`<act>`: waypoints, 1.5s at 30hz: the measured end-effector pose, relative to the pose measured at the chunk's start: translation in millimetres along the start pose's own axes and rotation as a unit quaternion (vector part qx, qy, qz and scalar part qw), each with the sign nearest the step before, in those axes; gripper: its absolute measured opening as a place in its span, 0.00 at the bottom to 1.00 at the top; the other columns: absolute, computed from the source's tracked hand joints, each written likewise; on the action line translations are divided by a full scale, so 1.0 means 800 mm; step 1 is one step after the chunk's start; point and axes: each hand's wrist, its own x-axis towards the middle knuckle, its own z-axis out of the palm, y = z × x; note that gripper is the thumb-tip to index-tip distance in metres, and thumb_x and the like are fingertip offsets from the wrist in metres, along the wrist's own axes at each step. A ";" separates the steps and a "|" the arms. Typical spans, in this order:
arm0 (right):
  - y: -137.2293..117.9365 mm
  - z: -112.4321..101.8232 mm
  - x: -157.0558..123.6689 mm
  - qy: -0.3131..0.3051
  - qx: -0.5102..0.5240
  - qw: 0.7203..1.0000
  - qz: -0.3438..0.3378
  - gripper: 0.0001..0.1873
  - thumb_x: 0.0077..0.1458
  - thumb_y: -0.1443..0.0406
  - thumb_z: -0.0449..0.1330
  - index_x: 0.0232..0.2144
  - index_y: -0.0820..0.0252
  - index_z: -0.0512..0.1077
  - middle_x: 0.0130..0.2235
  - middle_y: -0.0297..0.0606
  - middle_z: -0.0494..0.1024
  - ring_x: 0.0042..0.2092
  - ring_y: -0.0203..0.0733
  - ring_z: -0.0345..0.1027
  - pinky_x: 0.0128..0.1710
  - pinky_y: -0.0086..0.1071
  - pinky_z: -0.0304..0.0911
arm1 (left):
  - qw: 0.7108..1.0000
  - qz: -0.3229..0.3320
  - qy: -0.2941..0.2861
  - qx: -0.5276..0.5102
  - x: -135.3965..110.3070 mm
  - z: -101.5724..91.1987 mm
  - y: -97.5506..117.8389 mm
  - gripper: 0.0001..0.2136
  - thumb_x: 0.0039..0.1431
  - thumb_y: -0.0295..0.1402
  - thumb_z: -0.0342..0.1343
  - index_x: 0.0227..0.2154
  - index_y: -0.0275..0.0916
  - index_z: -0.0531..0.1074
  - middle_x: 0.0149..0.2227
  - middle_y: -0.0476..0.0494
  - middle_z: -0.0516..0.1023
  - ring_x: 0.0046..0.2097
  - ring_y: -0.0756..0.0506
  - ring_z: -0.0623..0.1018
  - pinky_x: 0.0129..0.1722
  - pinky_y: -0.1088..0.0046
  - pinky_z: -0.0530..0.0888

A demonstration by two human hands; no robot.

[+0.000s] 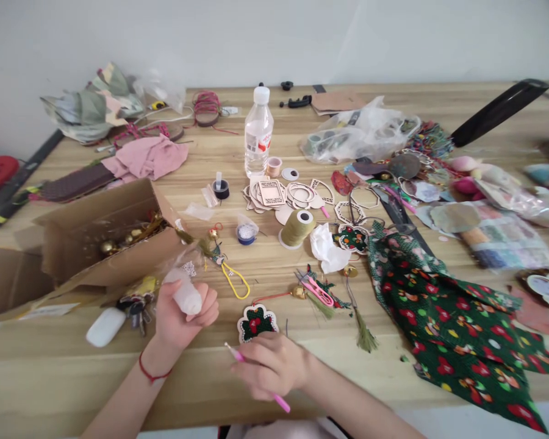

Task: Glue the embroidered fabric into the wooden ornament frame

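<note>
My left hand (183, 314) is closed around a small white squeeze bottle (185, 292), held just above the table near the front edge. My right hand (272, 364) is closed on a thin pink stick tool (256, 375) that pokes out on both sides of the fist. Right above that hand lies a small flower-shaped ornament (256, 321) covered in green and red fabric, with a red cord leading to a gold bell (298, 292). A red string circles my left wrist.
An open cardboard box (96, 238) with gold bells sits at left. A water bottle (258, 131), wooden cutouts (283, 195), an olive thread spool (297, 228), pink snips (318, 291), green floral cloth (443, 311) and plastic bags crowd the wooden table (73, 353).
</note>
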 end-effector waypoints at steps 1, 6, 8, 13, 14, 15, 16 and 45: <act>0.000 0.001 0.001 0.008 0.003 1.000 -0.006 0.12 0.60 0.67 0.49 0.43 0.63 0.68 0.32 0.35 0.74 0.24 0.32 0.64 0.20 0.26 0.63 | 1.000 0.001 0.000 0.002 0.000 0.000 0.001 0.25 0.57 0.47 0.53 0.14 0.37 0.52 0.15 0.56 0.47 0.17 0.56 0.49 0.18 0.76 0.50; 0.000 0.002 -0.001 0.006 0.022 1.000 -0.008 0.14 0.58 0.67 0.47 0.44 0.63 0.67 0.32 0.35 0.75 0.24 0.32 0.65 0.20 0.26 0.63 | 1.000 0.009 0.012 0.009 -0.001 -0.001 0.004 0.25 0.56 0.48 0.53 0.14 0.38 0.53 0.15 0.56 0.46 0.18 0.55 0.49 0.19 0.75 0.50; 0.001 0.003 -0.006 -0.021 0.023 0.999 -0.010 0.14 0.59 0.66 0.46 0.45 0.63 0.66 0.32 0.36 0.74 0.25 0.34 0.66 0.21 0.27 0.64 | 1.000 0.011 0.012 0.008 -0.001 -0.001 0.005 0.24 0.57 0.48 0.53 0.15 0.37 0.53 0.15 0.56 0.46 0.18 0.55 0.49 0.19 0.75 0.50; 0.000 0.006 -0.018 -0.058 0.012 0.998 -0.022 0.14 0.60 0.65 0.51 0.47 0.63 0.66 0.26 0.32 0.69 0.23 0.35 0.63 0.20 0.29 0.59 | 1.000 0.019 0.007 0.013 -0.004 0.000 0.005 0.24 0.57 0.48 0.53 0.15 0.37 0.53 0.15 0.56 0.47 0.18 0.55 0.49 0.19 0.75 0.50; 0.000 0.006 -0.019 -0.056 0.011 0.998 -0.019 0.13 0.60 0.65 0.52 0.46 0.63 0.67 0.25 0.31 0.68 0.23 0.36 0.62 0.20 0.29 0.57 | 1.000 0.021 0.009 0.017 -0.004 0.001 0.005 0.24 0.56 0.47 0.53 0.15 0.37 0.53 0.15 0.56 0.47 0.18 0.56 0.49 0.19 0.75 0.50; 0.000 0.006 -0.019 -0.054 0.012 0.998 -0.013 0.12 0.60 0.65 0.52 0.46 0.62 0.67 0.25 0.30 0.68 0.23 0.36 0.62 0.20 0.29 0.57 | 0.999 0.023 0.011 0.020 -0.004 0.002 0.005 0.24 0.56 0.47 0.53 0.15 0.37 0.53 0.15 0.56 0.47 0.18 0.56 0.49 0.18 0.75 0.50; -0.001 0.005 -0.019 -0.061 0.015 0.998 -0.007 0.11 0.61 0.65 0.53 0.45 0.62 0.67 0.25 0.30 0.68 0.23 0.36 0.62 0.20 0.30 0.57 | 0.999 0.027 0.015 0.023 -0.004 0.002 0.006 0.24 0.56 0.47 0.53 0.15 0.37 0.53 0.15 0.56 0.47 0.18 0.56 0.49 0.18 0.75 0.50; -0.002 0.004 -0.013 0.076 -0.018 0.997 -0.006 0.06 0.52 0.69 0.60 0.33 0.54 0.69 0.40 0.37 0.72 0.43 0.39 0.67 0.43 0.34 0.67 | 0.930 0.184 0.072 0.309 -0.006 0.019 0.003 0.24 0.56 0.50 0.55 0.12 0.38 0.72 0.11 0.46 0.64 0.17 0.49 0.59 0.21 0.67 0.54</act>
